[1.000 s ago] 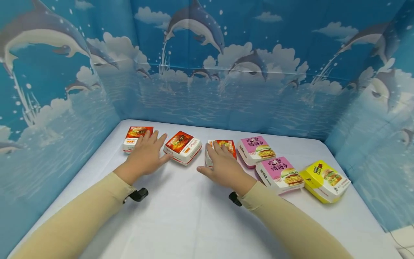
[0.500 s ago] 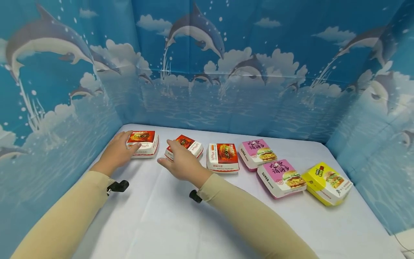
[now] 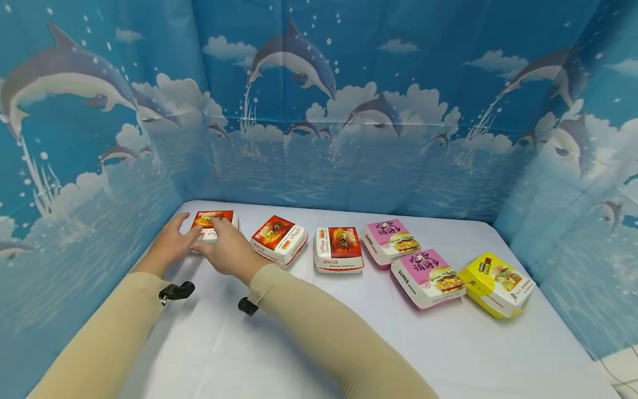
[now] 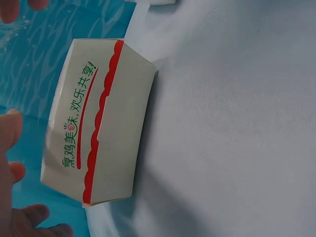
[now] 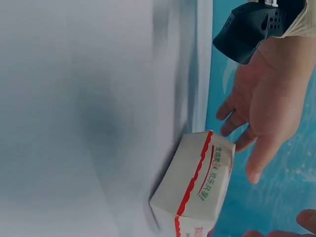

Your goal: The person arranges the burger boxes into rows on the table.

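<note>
The leftmost red-and-white burger box (image 3: 211,216) lies on the white table, partly covered by the hands. My left hand (image 3: 168,244) is at its left, fingers spread. Over its right front side reaches my right hand (image 3: 231,249), fingers extended and thumb pointing toward the left thumb. In the left wrist view the box (image 4: 103,128) shows a white side with a red wavy line and green writing. In the right wrist view the left hand (image 5: 271,103) is beside the box (image 5: 195,177) with loosely bent fingers; I cannot tell whether they touch it.
To the right sit two more red burger boxes, a tilted one (image 3: 279,240) and a straight one (image 3: 339,249). Farther right are two pink burger boxes, one behind (image 3: 391,241) and one in front (image 3: 428,277), then a yellow box (image 3: 497,284). A blue dolphin curtain (image 3: 319,155) surrounds the table.
The right hand has travelled left, past the middle and tilted red boxes, to the leftmost one. My left hand has moved to that box's left side. The boxes look almost unmoved.
</note>
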Motion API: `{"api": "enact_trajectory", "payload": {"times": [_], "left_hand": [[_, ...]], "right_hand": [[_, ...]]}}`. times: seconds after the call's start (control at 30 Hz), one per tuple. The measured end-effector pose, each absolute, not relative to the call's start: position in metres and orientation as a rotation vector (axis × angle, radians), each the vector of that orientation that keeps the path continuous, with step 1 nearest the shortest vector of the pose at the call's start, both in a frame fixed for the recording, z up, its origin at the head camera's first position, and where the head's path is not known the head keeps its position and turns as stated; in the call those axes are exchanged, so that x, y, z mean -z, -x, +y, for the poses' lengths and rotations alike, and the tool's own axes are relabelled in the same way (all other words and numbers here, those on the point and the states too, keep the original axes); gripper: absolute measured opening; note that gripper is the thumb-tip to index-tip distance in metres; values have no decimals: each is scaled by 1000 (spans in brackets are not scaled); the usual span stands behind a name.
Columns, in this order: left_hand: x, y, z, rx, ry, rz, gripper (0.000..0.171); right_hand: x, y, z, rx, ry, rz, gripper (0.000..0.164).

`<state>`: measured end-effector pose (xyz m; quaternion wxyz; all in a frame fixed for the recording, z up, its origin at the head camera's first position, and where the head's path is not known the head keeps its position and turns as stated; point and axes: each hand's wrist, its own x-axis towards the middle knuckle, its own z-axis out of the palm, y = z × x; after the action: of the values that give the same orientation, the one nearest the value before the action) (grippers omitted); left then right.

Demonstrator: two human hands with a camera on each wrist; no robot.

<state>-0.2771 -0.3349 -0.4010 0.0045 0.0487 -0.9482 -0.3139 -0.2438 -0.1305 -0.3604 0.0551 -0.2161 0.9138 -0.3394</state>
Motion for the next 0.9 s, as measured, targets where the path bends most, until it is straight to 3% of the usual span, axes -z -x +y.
{"api": "enact_trajectory", "payload": {"times": [0.43,0.9], "left_hand": [[415,274,-343,1131,-293,-3007,79],[420,283,-341,1185,-266,-2939,73]], "right_hand": [[384,266,-152,1010,500,2765,76],[402,284,-150,956,388,2741,77]]}}
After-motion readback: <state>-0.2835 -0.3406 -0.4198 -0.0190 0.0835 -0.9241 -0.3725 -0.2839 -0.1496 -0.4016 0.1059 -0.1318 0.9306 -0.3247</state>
